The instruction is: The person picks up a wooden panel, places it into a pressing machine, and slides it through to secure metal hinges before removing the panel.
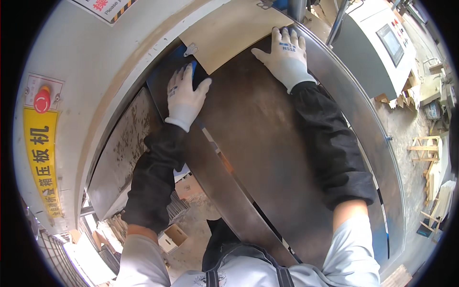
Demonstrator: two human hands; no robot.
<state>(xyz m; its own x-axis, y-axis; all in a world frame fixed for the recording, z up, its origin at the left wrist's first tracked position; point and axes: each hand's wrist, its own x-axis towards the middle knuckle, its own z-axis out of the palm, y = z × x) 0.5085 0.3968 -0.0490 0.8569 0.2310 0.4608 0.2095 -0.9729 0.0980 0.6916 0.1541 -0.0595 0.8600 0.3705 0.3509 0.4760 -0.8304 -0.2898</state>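
Dark straps (284, 276) run over my pale shirt (248, 273) at the lower edge, closest to the camera, with my black sleeve covers (330, 148) reaching forward on both sides. Both my hands wear white gloves and neither is closed round anything. My left hand (185, 98) is spread, thumb held well away from the fingers, by the left edge of the dark metal bench (258, 134); whether it presses down, I cannot tell. My right hand (287, 57) is wide too, its fingertips over the near edge of a tan board (234, 33) close to its right corner. That board lies across the far end of the bench, its left corner pointing toward me, and a small metal bracket (190, 49) sits by its left edge. Left of me, a red push button (42, 99) stands above a yellow label (42, 162) on the pale machine housing (95, 62). Beyond my right hand is a grey control cabinet (356, 52) with a screen (391, 44).
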